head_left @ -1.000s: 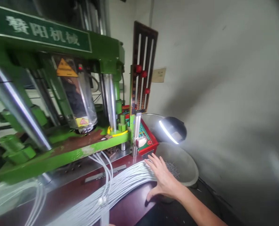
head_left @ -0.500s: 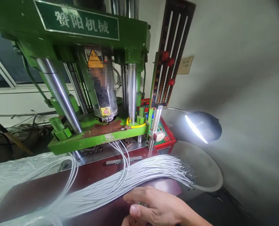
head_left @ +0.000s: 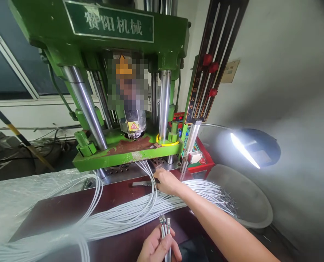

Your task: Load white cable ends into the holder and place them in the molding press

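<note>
Cables [head_left: 166,229] first: I've got a few of them standing up in the left hand [head_left: 157,245], pale grey-white, with little shiny metal tips pointing up. Those fingers are curled in and the thumb is pressed across the front, so it's a snug pinch. They're low in my view, on the near side of the table [head_left: 59,203], in front of the big bundle [head_left: 123,218].

The right hand [head_left: 166,182] reaches across the bundle toward the press [head_left: 129,157], fingers partly bent, right by the end of a flat metal strip [head_left: 141,184]. The fingertips are tucked out of sight, so I can't tell whether it has hold of anything.

Texture-wise, the bundle is loads of thin, smooth, round strands, fanning out into dark grey ends by the pale, rounded basin [head_left: 263,203]. More strands come out from under the press and arc down over it. The press is glossy green paint, scuffed on the front edge, with a rusty-brown patch on top and polished steel columns. The table's dark red with a bit of sheen, and crinkly clear plastic [head_left: 55,171] lies off to the left.

Hard to make out: the bundle goes hazy at lower left and runs off the edge, the held cables are cut off at the bottom, and the upper part of the clear guard [head_left: 140,120] is pixelated.
</note>
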The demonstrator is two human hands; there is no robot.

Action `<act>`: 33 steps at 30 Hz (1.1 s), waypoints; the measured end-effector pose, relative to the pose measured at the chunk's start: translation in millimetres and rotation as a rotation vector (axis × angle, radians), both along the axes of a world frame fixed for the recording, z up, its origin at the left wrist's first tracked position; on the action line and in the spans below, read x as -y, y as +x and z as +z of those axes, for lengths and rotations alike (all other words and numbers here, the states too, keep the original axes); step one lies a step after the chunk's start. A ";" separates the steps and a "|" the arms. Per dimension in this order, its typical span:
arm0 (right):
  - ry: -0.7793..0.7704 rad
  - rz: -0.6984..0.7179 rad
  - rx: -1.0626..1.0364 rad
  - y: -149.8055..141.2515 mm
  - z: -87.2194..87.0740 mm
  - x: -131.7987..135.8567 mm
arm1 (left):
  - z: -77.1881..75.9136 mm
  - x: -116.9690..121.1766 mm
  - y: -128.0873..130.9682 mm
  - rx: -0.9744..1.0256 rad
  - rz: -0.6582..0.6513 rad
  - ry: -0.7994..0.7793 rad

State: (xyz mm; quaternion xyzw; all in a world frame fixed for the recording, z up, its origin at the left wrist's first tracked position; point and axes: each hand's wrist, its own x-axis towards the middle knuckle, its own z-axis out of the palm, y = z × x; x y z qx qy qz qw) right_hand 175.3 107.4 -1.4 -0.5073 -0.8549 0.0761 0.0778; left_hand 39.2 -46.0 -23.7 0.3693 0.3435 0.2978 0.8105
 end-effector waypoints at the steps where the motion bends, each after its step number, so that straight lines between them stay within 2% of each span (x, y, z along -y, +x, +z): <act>1: 0.021 0.000 0.024 -1.0 1.3 1.5 | 0.0 0.0 -0.4 -0.018 -0.007 0.015; 6: 0.081 -0.129 0.097 25.2 24.0 21.0 | 1.1 0.9 -1.0 -0.069 -0.013 0.071; 10: 0.068 -0.295 0.041 63.0 56.8 61.8 | 2.4 0.2 2.7 -0.032 -0.006 0.054; 11: 0.007 -0.308 -0.041 70.1 63.8 75.7 | 2.2 -0.3 4.5 -0.023 -0.008 0.046; 13: -0.251 -0.286 -0.353 78.2 71.7 104.6 | 1.1 -1.2 9.4 -0.026 -0.019 0.040; 16: -0.647 -0.252 -0.872 74.1 65.7 141.0 | -0.9 -1.3 17.5 -0.077 -0.056 0.074; 20: -0.741 -0.293 -1.149 55.2 43.4 160.0 | -1.5 2.0 23.9 -0.151 -0.076 0.089; 23: -0.731 -0.299 -1.265 46.4 34.9 156.8 | -1.9 4.6 24.4 -0.221 -0.091 0.146; 27: -0.783 -0.299 -1.348 41.6 34.4 150.7 | -6.0 6.4 23.0 -0.269 -0.100 0.238; 33: -0.828 -0.281 -1.337 36.5 35.9 152.2 | -6.9 7.1 23.1 -0.311 -0.085 0.211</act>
